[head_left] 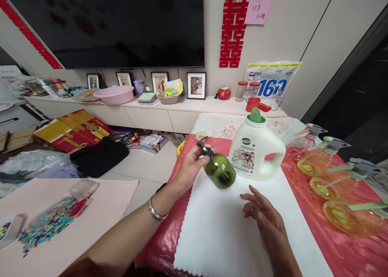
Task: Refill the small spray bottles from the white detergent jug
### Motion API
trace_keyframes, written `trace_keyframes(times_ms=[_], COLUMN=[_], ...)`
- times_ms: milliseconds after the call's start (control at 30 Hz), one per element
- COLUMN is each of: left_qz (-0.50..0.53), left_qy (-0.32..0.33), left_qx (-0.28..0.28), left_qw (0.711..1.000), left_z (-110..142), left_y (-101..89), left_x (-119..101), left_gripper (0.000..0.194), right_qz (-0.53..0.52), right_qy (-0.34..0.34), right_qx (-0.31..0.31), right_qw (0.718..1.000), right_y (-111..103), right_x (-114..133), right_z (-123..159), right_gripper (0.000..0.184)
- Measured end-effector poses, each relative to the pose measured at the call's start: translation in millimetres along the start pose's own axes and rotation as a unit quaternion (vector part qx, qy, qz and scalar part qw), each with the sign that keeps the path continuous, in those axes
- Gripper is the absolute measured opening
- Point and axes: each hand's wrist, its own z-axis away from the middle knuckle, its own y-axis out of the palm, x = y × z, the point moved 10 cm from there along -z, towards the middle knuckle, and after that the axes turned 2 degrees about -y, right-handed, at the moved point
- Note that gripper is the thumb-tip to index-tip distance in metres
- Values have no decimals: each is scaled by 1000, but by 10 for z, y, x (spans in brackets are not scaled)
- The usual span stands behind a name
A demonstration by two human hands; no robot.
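Note:
My left hand (194, 164) grips a green pump bottle (220, 172) by its black pump top, holding it tilted above the white mat (212, 228). My right hand (262, 212) is over the mat, apart from the bottle, with its fingers spread and nothing in them. Just behind the green bottle stands a large white detergent jug (256, 147) with a side handle and a green spout at its mouth. A silver bracelet circles my left wrist.
Along the right of the red tablecloth (306, 200) stand several spray bottles (330, 188). On the left, a pink table (100, 216) carries scattered colourful beads (50, 222). A white cabinet (151, 111) at the back bears a pink basin (115, 95), picture frames and jars.

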Motion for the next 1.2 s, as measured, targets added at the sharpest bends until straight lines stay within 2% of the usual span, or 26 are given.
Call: trace_keyframes(times_ms=[100, 167, 300, 400, 533, 633, 733, 833, 967, 1033, 1133, 1167, 1200], left_qz=[-71, -115, -130, -142, -175, -202, -225, -254, -298, -317, -328, -327, -333], left_qy=[47, 56, 71, 78, 72, 61, 59, 67, 90, 102, 116, 115, 118], left_qx=[-2, -6, -10, 5, 48, 76, 73, 41, -22, -42, -23, -4, 28], left_qw=[996, 992, 989, 987, 981, 974, 970, 964, 950, 942, 937, 938, 935], left_z=[-548, -931, -1579, -1888, -2077, -2110, -2117, -2127, -2049, -1876, -1380, -1169, -942], left_y=[-31, -10, 86, 182, 294, 317, 253, 144, 11, -7, 41, 56, 83], left_x=[-113, -103, 18, 165, 366, 479, 534, 515, 363, 284, 261, 292, 337], left_gripper=[34, 34, 32, 34, 27, 26, 31, 43, 57, 58, 52, 47, 43], right_qz=[-31, -44, -57, -63, -77, -77, -73, -73, -84, -80, -29, 1, 50], right_qy=[-2, 5, 23, 26, 17, 11, 6, 0, -12, -28, -94, -132, -169], right_qx=[-13, -13, -10, -3, 13, 19, 25, 28, 6, -19, -93, -167, -254], right_qw=[999, 999, 998, 998, 997, 997, 997, 997, 996, 996, 991, 977, 951], right_y=[2, 14, 16, 26, 82, 121, 154, 161, 83, 6, -216, -398, -597], right_x=[22, -2, -79, -97, -57, -23, 8, 22, -4, 9, 192, 312, 455], right_z=[7, 8, -7, -27, -42, -40, -34, -28, -43, -64, -63, -8, 97], right_gripper=[59, 58, 61, 64, 62, 62, 63, 62, 63, 61, 47, 44, 45])
